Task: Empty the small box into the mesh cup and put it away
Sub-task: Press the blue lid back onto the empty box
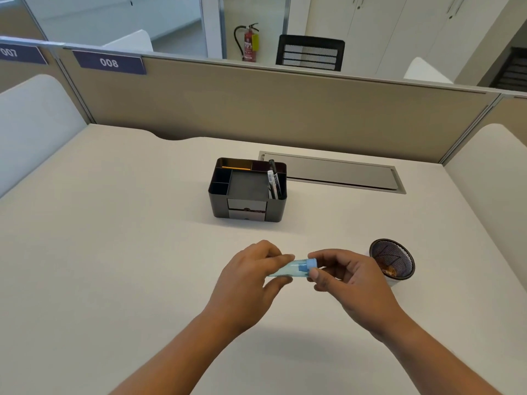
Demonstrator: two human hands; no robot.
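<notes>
Hands, two: left hand and right hand are pinching one small box between them above the desk. One mesh cup is standing just right. One black organizer is sitting behind, near the partition.

The small box was clear, blue-tinted plastic, smooth and faintly glossy, with an opaque light-blue plastic cap. The mesh cup was black wire mesh, matt, open enough to show orange-brown contents at its bottom. The desk organiser looked like black plastic with a smooth, slightly shiny finish; its drawer fronts were grey and reflective. The surface was an off-white laminate, matt and smooth. The cable hatch looked like brushed grey metal. The partition behind appeared covered in beige cloth.
</notes>
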